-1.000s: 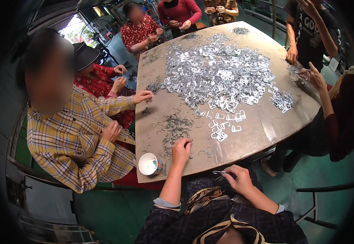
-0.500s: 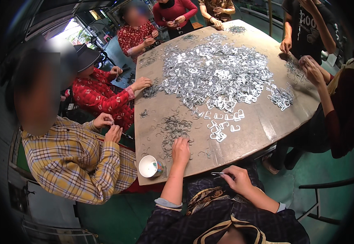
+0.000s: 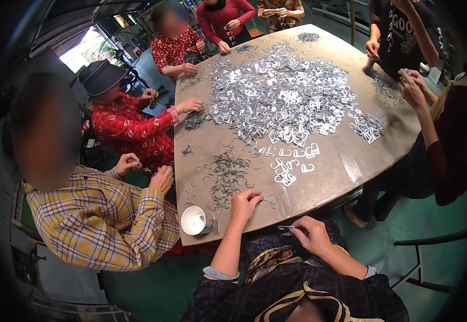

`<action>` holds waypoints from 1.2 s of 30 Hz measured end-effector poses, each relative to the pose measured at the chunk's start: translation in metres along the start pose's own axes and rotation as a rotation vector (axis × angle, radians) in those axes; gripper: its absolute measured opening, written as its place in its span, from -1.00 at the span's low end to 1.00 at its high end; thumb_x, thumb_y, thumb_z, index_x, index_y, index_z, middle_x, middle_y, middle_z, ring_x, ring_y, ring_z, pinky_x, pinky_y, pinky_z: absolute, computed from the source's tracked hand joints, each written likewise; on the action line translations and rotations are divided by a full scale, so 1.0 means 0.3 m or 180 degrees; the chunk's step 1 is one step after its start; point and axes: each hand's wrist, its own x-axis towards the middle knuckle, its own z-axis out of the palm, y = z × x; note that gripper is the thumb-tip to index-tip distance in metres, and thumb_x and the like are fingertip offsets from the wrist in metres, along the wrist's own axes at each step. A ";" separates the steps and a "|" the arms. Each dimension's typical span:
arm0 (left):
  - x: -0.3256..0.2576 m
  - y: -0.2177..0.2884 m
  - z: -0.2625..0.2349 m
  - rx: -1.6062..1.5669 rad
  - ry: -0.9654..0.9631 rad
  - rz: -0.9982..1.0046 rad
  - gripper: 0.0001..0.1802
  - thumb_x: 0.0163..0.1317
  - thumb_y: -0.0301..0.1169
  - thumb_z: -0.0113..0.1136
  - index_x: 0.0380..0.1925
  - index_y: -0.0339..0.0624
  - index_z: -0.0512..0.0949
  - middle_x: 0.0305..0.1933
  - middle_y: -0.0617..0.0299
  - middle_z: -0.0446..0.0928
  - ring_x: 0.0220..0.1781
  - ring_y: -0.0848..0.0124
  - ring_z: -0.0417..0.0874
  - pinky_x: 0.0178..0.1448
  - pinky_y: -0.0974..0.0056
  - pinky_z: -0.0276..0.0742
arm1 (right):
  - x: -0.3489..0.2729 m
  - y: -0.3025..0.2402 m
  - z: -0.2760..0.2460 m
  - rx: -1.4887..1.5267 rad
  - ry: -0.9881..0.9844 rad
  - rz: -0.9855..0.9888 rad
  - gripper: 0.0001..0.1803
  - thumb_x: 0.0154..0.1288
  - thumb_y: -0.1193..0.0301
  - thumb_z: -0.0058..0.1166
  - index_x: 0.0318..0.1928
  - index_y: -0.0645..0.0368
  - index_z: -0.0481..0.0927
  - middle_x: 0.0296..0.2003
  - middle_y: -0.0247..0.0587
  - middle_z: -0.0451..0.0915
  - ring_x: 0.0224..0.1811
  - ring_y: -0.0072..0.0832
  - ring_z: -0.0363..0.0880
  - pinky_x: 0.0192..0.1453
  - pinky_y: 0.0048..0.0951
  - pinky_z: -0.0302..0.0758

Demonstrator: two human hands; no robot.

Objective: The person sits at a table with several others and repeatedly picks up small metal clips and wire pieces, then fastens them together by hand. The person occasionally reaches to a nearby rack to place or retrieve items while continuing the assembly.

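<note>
My left hand [image 3: 244,207] is over the near edge of the table, with thumb and finger pinched together. Whatever is between those fingertips is too small to make out. Beside it lies a loose pile of thin, dark bent wire pieces [image 3: 225,182], with a few strays to its right. Below the table edge, close to my body, my right hand [image 3: 313,236] grips a small silvery hook [image 3: 285,228] between thumb and fingers. Flat white and silver hooks [image 3: 284,177] lie in a small group beyond my hands. Behind them spreads a large heap of similar hooks [image 3: 281,99].
A white paper cup [image 3: 194,220] stands at the table's near left corner. A person in a plaid shirt [image 3: 104,214] sits close on my left. Several others work around the brown tabletop [image 3: 330,180]. A dark metal frame [image 3: 421,263] is at the right.
My left hand has moved slightly right, off the wire pile, and its fingers have come together. My right hand stays nearly in place with its hook. The plaid-shirted person's hands have moved apart.
</note>
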 end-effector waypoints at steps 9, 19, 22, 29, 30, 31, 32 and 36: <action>-0.047 0.026 0.008 -0.1165 -0.0119 -0.0487 -0.85 0.08 -0.50 0.41 -0.39 -0.35 0.65 -0.46 0.19 0.64 -0.44 0.53 0.63 -0.33 0.41 0.51 | -0.004 0.068 0.019 0.0161 0.0181 -0.0206 -0.88 0.09 0.60 0.27 -0.34 0.28 0.59 -0.32 -0.09 0.57 -0.29 -0.18 0.62 -0.24 -0.34 0.54; -0.206 0.190 0.039 -0.2052 -0.1144 -0.0013 -0.84 0.04 -0.62 0.39 -0.50 -0.27 0.54 -0.28 0.27 0.45 -0.19 0.49 0.46 -0.09 0.39 0.39 | -0.005 0.068 0.022 0.0275 0.0345 -0.0152 -0.85 0.05 0.63 0.29 -0.33 0.30 0.62 -0.30 -0.14 0.57 -0.32 -0.29 0.65 -0.24 -0.40 0.57; -0.235 0.217 0.059 -0.1540 -0.1033 0.0237 -0.84 0.03 -0.63 0.39 -0.50 -0.28 0.54 -0.28 0.27 0.46 -0.20 0.49 0.47 -0.10 0.40 0.39 | -0.010 0.064 0.019 0.0249 0.0360 -0.0149 -0.85 0.05 0.64 0.29 -0.32 0.31 0.62 -0.30 -0.14 0.57 -0.33 -0.33 0.66 -0.24 -0.43 0.59; -0.257 0.212 0.104 -0.1457 -0.0842 0.0470 -0.86 0.10 -0.64 0.33 -0.45 -0.30 0.52 -0.28 0.25 0.45 -0.19 0.48 0.47 -0.08 0.39 0.41 | -0.012 0.067 0.023 0.0275 0.0370 -0.0146 -0.85 0.04 0.63 0.30 -0.32 0.31 0.62 -0.31 -0.14 0.57 -0.32 -0.31 0.65 -0.25 -0.41 0.58; -0.260 0.200 0.108 -0.1547 -0.0884 0.0515 -0.87 0.13 -0.65 0.30 -0.42 -0.31 0.51 -0.29 0.24 0.45 -0.19 0.48 0.48 -0.07 0.39 0.42 | -0.015 0.069 0.025 0.0257 0.0378 -0.0160 -0.85 0.04 0.63 0.30 -0.33 0.30 0.62 -0.31 -0.14 0.58 -0.32 -0.30 0.65 -0.25 -0.40 0.58; -0.265 0.190 0.113 -0.1605 -0.0903 0.0446 -0.88 0.14 -0.66 0.28 -0.41 -0.31 0.51 -0.28 0.24 0.46 -0.19 0.48 0.48 -0.07 0.39 0.43 | -0.018 0.074 0.027 0.0241 0.0383 -0.0184 -0.85 0.04 0.63 0.30 -0.33 0.30 0.63 -0.31 -0.14 0.58 -0.32 -0.29 0.65 -0.26 -0.40 0.58; -0.269 0.187 0.121 -0.1691 -0.0913 0.0445 -0.88 0.15 -0.67 0.27 -0.40 -0.31 0.51 -0.27 0.22 0.47 -0.18 0.47 0.50 -0.07 0.38 0.45 | -0.019 0.079 0.029 0.0238 0.0379 -0.0217 -0.85 0.03 0.62 0.31 -0.33 0.29 0.63 -0.31 -0.14 0.58 -0.31 -0.28 0.65 -0.26 -0.39 0.58; -0.289 0.191 0.136 -0.1982 -0.0910 0.0553 -0.88 0.16 -0.69 0.26 -0.39 -0.30 0.51 -0.24 0.19 0.50 -0.17 0.46 0.53 -0.03 0.37 0.49 | -0.019 0.099 0.029 0.0139 0.0366 -0.0359 -0.84 0.03 0.59 0.32 -0.33 0.25 0.64 -0.29 -0.14 0.59 -0.30 -0.23 0.65 -0.26 -0.37 0.58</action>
